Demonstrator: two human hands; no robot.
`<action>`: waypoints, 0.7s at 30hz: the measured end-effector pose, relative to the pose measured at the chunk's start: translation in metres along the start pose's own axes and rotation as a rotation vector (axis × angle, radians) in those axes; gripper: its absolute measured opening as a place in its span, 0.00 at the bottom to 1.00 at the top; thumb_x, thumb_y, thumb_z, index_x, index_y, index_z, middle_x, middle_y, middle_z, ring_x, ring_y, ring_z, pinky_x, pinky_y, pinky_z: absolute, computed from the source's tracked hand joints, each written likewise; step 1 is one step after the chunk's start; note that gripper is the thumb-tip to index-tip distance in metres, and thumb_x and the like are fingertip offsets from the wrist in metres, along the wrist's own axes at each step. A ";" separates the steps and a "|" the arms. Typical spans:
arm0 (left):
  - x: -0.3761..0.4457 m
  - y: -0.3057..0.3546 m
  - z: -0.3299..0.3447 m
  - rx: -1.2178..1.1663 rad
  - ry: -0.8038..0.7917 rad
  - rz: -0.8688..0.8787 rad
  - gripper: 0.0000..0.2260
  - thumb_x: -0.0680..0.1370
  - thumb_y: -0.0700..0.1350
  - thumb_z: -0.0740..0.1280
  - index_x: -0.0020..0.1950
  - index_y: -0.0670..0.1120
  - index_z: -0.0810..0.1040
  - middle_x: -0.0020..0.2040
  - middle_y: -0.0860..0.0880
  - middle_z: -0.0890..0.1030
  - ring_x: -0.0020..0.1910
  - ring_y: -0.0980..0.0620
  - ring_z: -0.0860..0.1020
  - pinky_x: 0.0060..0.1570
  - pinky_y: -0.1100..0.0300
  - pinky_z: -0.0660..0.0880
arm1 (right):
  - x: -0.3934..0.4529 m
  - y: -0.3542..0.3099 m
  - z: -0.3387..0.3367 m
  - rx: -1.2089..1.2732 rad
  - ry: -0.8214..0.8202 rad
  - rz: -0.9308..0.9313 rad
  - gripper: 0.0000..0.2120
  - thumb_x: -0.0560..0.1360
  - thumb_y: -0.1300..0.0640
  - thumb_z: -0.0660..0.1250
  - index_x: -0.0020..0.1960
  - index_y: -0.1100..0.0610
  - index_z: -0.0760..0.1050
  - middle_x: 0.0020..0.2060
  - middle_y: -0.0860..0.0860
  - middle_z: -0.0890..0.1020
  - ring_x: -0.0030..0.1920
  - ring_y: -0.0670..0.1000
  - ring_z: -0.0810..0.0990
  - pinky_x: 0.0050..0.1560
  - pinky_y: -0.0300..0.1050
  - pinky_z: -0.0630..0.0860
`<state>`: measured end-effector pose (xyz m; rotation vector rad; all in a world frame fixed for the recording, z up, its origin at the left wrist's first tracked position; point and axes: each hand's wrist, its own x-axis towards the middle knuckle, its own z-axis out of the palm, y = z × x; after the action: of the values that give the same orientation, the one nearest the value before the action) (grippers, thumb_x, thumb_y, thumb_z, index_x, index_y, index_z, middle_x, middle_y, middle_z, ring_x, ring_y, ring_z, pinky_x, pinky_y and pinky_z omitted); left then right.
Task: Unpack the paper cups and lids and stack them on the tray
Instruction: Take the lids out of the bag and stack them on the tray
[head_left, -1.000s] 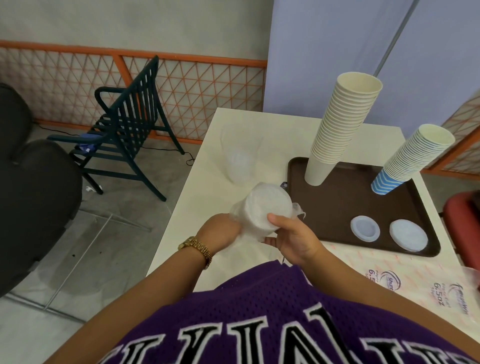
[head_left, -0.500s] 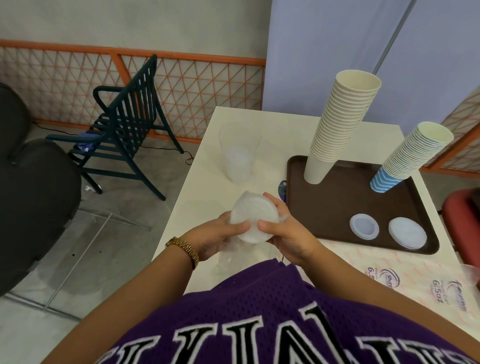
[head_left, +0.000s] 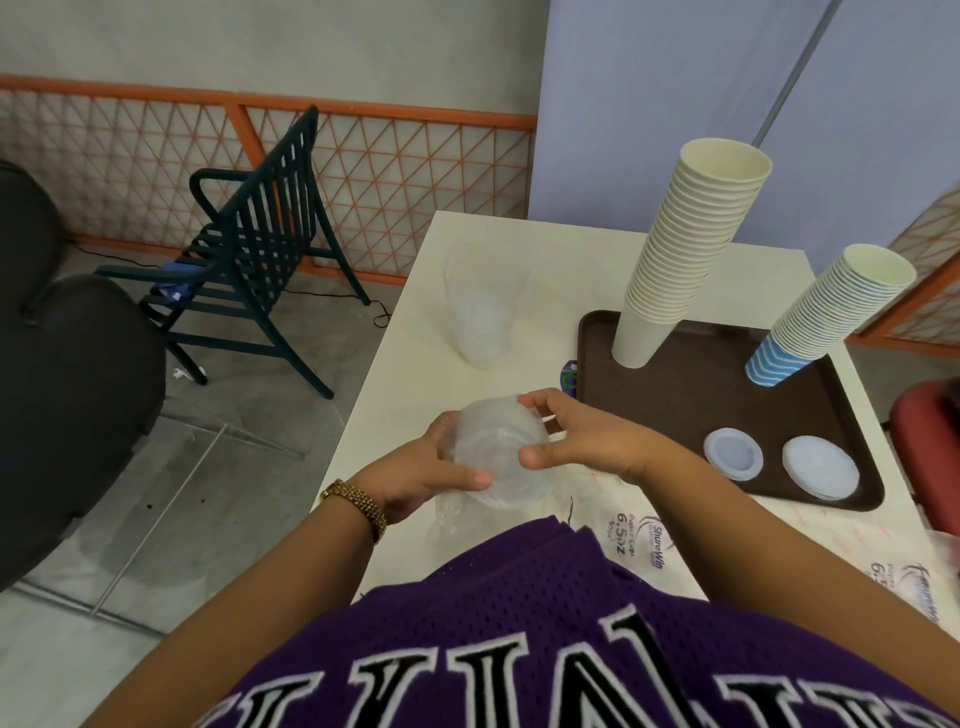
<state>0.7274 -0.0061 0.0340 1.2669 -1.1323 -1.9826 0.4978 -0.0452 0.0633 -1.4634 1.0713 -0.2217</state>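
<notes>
Head view, as I watched it from my station. The pack of lids (head_left: 496, 457) — a stack of translucent lids in clear plastic wrap — was held above the near edge of the table (head_left: 415, 374), between both hands. My view showed the left hand (head_left: 415, 473) curled round the pack's left side, its thumb lying across the near lower face and its fingers reaching behind the far left edge. The right hand (head_left: 582, 441) pinched the right side: thumb tip pressed on the near right rim, index finger hooked over the top edge, the remaining fingers folded behind the pack. Loose wrap hung below the pack toward the purple jersey (head_left: 545, 623).

On the brown tray (head_left: 691, 395), to the right of the hands, stood a tall stack of cream cups (head_left: 685, 260) at the far left corner and a stack of blue-striped cups (head_left: 826, 317) at the far right, both upright on their bases. Two lids lay flat in the tray's near part — a smaller lid (head_left: 733, 453) and, just beside it, a larger lid (head_left: 821, 467), apart from each other. A second clear bag of lids (head_left: 480, 317) lay on the table beyond the hands. Printed cup wrapping (head_left: 644, 535) lay on the table's near right side. A gold watch (head_left: 358, 504) sat on the left wrist.
</notes>
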 end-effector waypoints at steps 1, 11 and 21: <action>0.000 0.000 -0.002 0.010 -0.007 -0.007 0.36 0.68 0.35 0.75 0.69 0.53 0.63 0.65 0.47 0.73 0.62 0.48 0.77 0.53 0.56 0.79 | 0.001 0.000 0.001 -0.028 -0.025 0.017 0.50 0.54 0.37 0.77 0.71 0.48 0.63 0.62 0.46 0.72 0.61 0.45 0.74 0.58 0.39 0.74; 0.001 0.006 -0.006 0.153 0.169 -0.052 0.33 0.62 0.58 0.79 0.63 0.49 0.74 0.58 0.47 0.82 0.56 0.47 0.81 0.57 0.50 0.78 | 0.009 0.025 0.008 0.231 0.154 0.069 0.40 0.53 0.44 0.79 0.61 0.50 0.68 0.59 0.53 0.76 0.59 0.53 0.78 0.61 0.53 0.77; -0.003 0.011 -0.003 0.209 0.343 -0.023 0.09 0.72 0.47 0.75 0.47 0.43 0.83 0.40 0.48 0.85 0.38 0.51 0.83 0.38 0.59 0.79 | 0.016 0.045 0.003 0.468 0.024 0.155 0.47 0.53 0.40 0.83 0.67 0.55 0.70 0.63 0.56 0.77 0.64 0.58 0.77 0.60 0.55 0.77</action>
<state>0.7313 -0.0108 0.0439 1.6583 -1.1745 -1.6099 0.4875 -0.0463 0.0164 -0.9573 1.0606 -0.3537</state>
